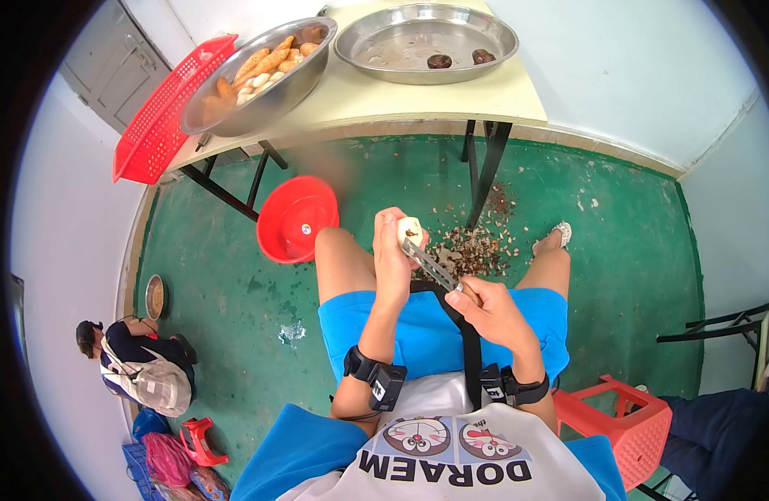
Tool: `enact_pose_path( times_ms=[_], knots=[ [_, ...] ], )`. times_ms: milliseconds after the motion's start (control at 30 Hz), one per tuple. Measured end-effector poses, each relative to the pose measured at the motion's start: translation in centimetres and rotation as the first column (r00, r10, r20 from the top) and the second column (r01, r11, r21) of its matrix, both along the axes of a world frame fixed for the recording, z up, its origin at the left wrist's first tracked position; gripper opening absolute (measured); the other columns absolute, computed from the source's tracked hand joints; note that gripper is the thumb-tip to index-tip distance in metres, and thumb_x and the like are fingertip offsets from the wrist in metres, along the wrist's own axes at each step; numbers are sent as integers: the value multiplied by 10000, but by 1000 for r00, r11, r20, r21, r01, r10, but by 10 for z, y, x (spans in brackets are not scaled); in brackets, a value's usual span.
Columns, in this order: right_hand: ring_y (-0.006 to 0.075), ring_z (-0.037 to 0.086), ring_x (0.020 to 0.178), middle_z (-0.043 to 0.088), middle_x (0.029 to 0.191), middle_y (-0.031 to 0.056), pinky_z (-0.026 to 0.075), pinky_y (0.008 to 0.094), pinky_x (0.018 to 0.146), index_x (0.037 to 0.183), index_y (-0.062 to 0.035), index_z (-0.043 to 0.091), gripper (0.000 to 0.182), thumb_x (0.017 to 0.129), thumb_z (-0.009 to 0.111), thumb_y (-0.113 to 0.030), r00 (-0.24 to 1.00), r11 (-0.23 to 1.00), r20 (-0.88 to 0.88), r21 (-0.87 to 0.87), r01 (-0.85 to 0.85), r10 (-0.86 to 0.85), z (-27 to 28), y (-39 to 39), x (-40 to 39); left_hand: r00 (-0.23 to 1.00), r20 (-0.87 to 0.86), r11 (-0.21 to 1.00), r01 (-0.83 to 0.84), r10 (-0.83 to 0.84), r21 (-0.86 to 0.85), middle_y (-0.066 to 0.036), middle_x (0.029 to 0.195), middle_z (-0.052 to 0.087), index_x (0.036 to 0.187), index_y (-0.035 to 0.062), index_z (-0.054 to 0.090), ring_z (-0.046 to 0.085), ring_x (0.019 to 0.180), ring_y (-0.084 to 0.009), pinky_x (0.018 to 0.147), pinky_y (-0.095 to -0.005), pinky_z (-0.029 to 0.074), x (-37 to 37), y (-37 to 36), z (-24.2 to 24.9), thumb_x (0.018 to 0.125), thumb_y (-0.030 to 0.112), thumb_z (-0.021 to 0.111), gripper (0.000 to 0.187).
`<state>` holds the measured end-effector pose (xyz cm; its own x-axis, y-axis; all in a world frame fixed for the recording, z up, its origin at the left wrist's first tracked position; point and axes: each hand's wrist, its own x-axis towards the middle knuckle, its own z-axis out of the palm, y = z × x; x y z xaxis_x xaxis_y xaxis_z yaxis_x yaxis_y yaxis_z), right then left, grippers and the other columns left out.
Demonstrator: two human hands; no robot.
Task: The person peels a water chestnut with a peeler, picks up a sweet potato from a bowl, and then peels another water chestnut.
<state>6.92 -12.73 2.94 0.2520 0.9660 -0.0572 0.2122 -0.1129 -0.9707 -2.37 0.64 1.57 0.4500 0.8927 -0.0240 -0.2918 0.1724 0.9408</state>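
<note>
My left hand [390, 255] is closed around a pale, round peeled vegetable [411, 225] that has a brown patch on its near side. In my right hand [494, 313] is a peeler [434, 269] with a slotted metal blade and a wooden-looking handle. The blade's tip points up and left and meets the lower edge of the vegetable, or nearly so. Both hands are over my lap. Brown and pale peelings [468, 253] lie scattered on the green floor beyond them.
On the table [418, 108] stand a metal bowl [305, 93] of orange and white peeled vegetables, a round metal tray [384, 73] with two dark lumps, and a red basket [154, 138]. A red basin [271, 221] sits below. A person [134, 351] crouches left; a red stool [639, 442] is right.
</note>
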Motion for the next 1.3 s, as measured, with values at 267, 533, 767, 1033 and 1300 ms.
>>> enact_pose_path(
  times_ms=[267, 533, 767, 1033, 1300],
  knots=[
    [68, 341, 497, 346, 523, -20, 305, 241, 439, 626, -31, 419, 395, 856, 509, -340, 978, 993, -206, -103, -51, 29, 5, -4, -1, 988, 28, 957, -157, 154, 246, -63, 692, 484, 908, 71, 382, 432, 581, -93, 502, -218, 352, 4, -3, -7, 904, 236, 286, 191],
    [33, 372, 471, 377, 517, -34, 310, 199, 408, 720, -23, 503, 324, 879, 473, -303, 988, 999, -153, -47, -6, -1, -18, 1, -9, 964, -13, 933, -253, 265, 256, -77, 751, 482, 942, 41, 383, 443, 636, -128, 566, -265, 373, 5, -1, -18, 898, 198, 302, 183],
    [44, 347, 394, 391, 502, -12, 278, 209, 337, 670, -45, 439, 368, 870, 474, -352, 885, 970, -466, -207, -130, 19, 2, -1, 3, 928, -144, 864, -253, 344, 435, -99, 680, 524, 951, 26, 381, 459, 569, -142, 521, -289, 373, 4, -8, -11, 901, 195, 322, 185],
    [61, 333, 449, 371, 493, -6, 291, 236, 398, 634, -36, 430, 377, 857, 504, -330, 972, 998, -227, -39, 47, -55, -30, 9, -8, 941, -64, 901, -296, 331, 317, -48, 658, 492, 961, 44, 375, 430, 553, -92, 489, -244, 344, 10, 2, -25, 906, 216, 356, 182],
    [71, 305, 494, 340, 509, -2, 283, 250, 433, 625, -28, 396, 363, 840, 546, -279, 979, 984, -108, 21, 175, -172, -31, 15, -19, 962, 14, 959, -274, 274, 68, -24, 677, 475, 931, 78, 381, 379, 472, -51, 399, -190, 310, 13, 0, -14, 913, 242, 355, 167]
  ],
)
